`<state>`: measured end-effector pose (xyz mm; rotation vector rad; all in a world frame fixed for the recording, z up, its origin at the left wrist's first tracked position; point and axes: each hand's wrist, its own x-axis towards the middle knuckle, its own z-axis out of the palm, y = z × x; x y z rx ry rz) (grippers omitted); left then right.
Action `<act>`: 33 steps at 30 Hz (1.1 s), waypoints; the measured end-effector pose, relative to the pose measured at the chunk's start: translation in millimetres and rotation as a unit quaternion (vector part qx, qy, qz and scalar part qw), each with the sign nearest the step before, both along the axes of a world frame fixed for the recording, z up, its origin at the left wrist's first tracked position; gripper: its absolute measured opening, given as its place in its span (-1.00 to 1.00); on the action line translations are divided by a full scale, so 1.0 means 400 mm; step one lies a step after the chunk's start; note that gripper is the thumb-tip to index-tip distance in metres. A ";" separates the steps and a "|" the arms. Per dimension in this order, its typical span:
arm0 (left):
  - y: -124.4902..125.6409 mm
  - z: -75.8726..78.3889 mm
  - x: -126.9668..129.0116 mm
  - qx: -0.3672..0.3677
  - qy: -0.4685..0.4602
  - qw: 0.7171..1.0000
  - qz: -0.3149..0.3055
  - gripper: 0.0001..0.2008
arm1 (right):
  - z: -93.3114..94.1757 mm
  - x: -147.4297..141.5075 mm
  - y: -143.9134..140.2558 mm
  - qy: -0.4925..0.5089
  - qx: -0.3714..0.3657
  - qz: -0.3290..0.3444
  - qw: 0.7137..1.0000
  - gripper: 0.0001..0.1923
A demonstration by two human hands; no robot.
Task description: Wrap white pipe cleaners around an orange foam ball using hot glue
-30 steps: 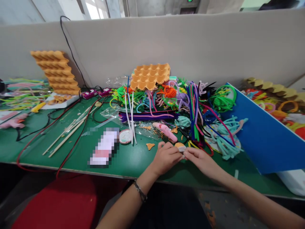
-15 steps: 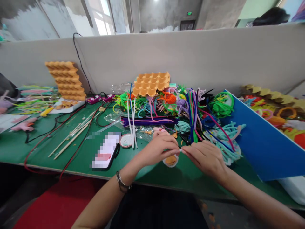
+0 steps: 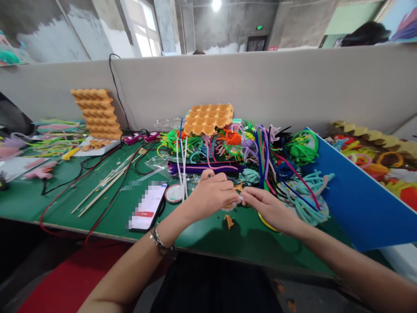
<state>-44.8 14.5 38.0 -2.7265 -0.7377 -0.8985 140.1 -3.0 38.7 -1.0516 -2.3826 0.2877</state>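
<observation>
My left hand (image 3: 208,196) and my right hand (image 3: 270,208) meet over the front of the green table. Both are closed, fingertips pinched together around a small white piece (image 3: 241,199), too small and covered to name. Beneath the left fingers shows part of a round, pale-rimmed object (image 3: 230,207), mostly hidden. A torn orange scrap (image 3: 229,221) lies on the table just below the hands. Under the right hand curves a yellow pipe cleaner (image 3: 266,222). Two white pipe cleaners (image 3: 184,167) stand near a small round lid (image 3: 173,193) left of my left hand.
A phone (image 3: 150,206) lies to the left, wooden sticks (image 3: 104,184) beyond it. Bundles of pipe cleaners (image 3: 264,156) and orange egg trays (image 3: 208,119) fill the back. A blue board (image 3: 355,195) slants at the right; a grey partition (image 3: 260,82) closes the far side.
My hands have shifted slightly left and up, still pinched together. The round object is now more covered by the left hand. The orange scrap and the yellow pipe cleaner have come into sight.
</observation>
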 end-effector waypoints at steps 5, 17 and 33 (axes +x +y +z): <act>0.014 0.016 -0.006 -0.313 -0.077 0.940 -0.109 -0.70 | 0.046 0.026 -0.004 -0.094 0.189 0.051 0.976 -0.81; 0.007 0.006 0.003 -0.307 -0.062 0.940 -0.136 -0.75 | 0.100 0.018 0.000 -0.196 0.232 0.182 0.935 -0.68; 0.009 0.036 0.012 -0.506 -0.128 0.842 -0.135 -0.64 | 0.112 0.019 0.024 -0.134 0.113 0.123 0.977 -0.59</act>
